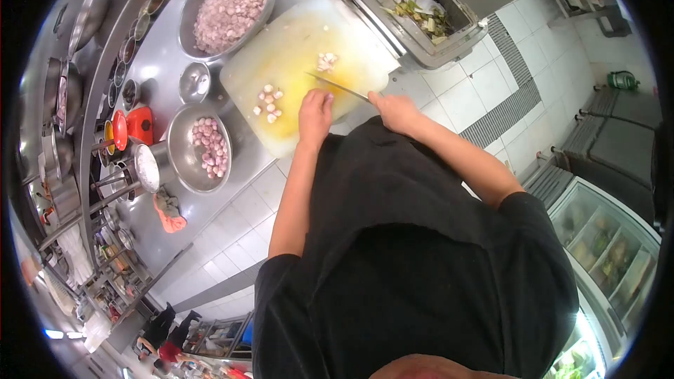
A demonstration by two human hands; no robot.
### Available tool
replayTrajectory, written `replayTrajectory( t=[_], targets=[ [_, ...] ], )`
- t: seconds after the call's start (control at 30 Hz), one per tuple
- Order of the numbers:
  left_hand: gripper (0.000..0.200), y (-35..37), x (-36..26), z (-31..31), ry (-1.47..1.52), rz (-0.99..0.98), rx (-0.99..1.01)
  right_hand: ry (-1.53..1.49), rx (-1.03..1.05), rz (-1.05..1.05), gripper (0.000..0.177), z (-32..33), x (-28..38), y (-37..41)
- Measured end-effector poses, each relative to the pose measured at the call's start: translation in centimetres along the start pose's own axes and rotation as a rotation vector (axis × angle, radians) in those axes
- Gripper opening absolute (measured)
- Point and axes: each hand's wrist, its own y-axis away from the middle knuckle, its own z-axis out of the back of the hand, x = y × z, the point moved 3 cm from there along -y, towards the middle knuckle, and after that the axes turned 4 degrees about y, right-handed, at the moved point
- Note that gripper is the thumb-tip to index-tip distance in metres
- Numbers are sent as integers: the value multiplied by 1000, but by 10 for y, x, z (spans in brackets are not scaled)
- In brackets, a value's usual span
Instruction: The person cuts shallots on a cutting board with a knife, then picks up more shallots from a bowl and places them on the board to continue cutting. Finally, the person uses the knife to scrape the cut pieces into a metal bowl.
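Observation:
My right hand (394, 111) is closed around the handle of a kitchen knife (342, 87), whose blade points left over a yellow-stained white cutting board (246, 70). Left of the blade, my left hand (316, 114) is over the board's near edge with its fingers drawn together. Anything between those fingertips is too small or hidden to make out. Beyond the blade lies a small heap of pale cut shallot pieces (326, 63). Several whole peeled shallots (267, 103) are scattered on the board's left part.
A large bowl (184, 28) heaped with pinkish shallots stands at the back left. Nearer are a small metal bowl (194, 83) and a bowl (177, 158) with shallots. A grey bin (414, 49) of scraps stands back right. People (168, 344) are far off, lower left.

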Motion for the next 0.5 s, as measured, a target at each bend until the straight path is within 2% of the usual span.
replayTrajectory(
  t=[0.1, 0.23, 0.37, 0.5],
  targets=[
    [7, -13, 8, -3, 48, 127, -42, 15, -80, -9, 34, 2, 5, 8],
    [9, -21, 11, 2, 16, 86, -33, 97, -30, -27, 32, 17, 8, 14],
    [10, -24, 10, 1, 14, 71, -20, 77, -73, -24, 32, -5, 0, 5],
    [7, -18, 10, 3, 78, 137, -23, 114, -13, -17, 31, 16, 17, 16]
  ],
)
